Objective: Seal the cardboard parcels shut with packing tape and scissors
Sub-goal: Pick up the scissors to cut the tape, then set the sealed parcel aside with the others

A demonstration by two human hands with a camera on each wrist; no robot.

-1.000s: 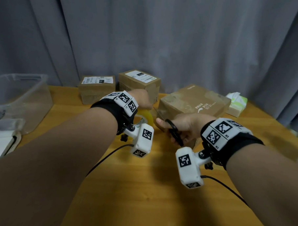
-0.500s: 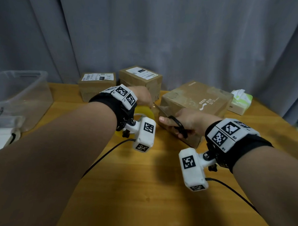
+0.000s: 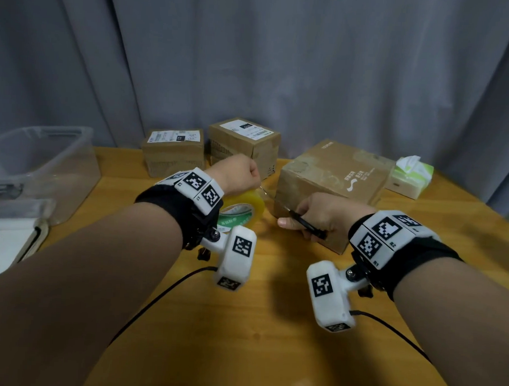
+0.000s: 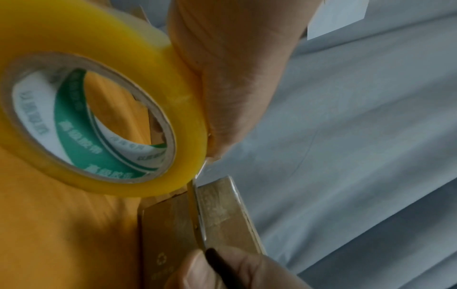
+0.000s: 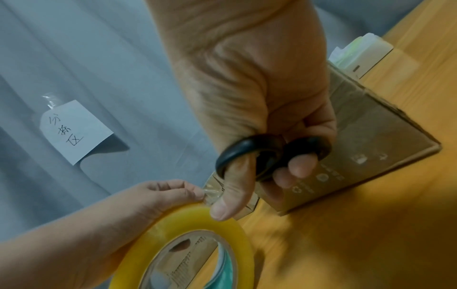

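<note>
Left hand: we see our left hand (image 3: 239, 174) curled over the top of the packing tape roll (image 3: 244, 205), fingers gripping its yellowish outer band just left of the large parcel.
Tape roll: it stands on edge above the wooden table (image 3: 241, 338), its green-and-white printed core facing us; a short clear strip (image 5: 212, 192) runs from it to the parcel's near corner.
Right hand: our right hand (image 3: 323, 215) has thumb and fingers through the black loops of the scissors (image 5: 267, 154), clamped on them; the blades (image 4: 196, 215) lie close together along the parcel's edge, tips up by the strip.
Large parcel: the brown cardboard box (image 3: 332, 181) sits on the table under our right hand, old tape across its top.
Behind: two smaller labelled parcels (image 3: 173, 151) (image 3: 243, 142) stand against the grey curtain.
Sides: a clear plastic bin (image 3: 38, 166) left, a tissue pack (image 3: 411, 176) right.
</note>
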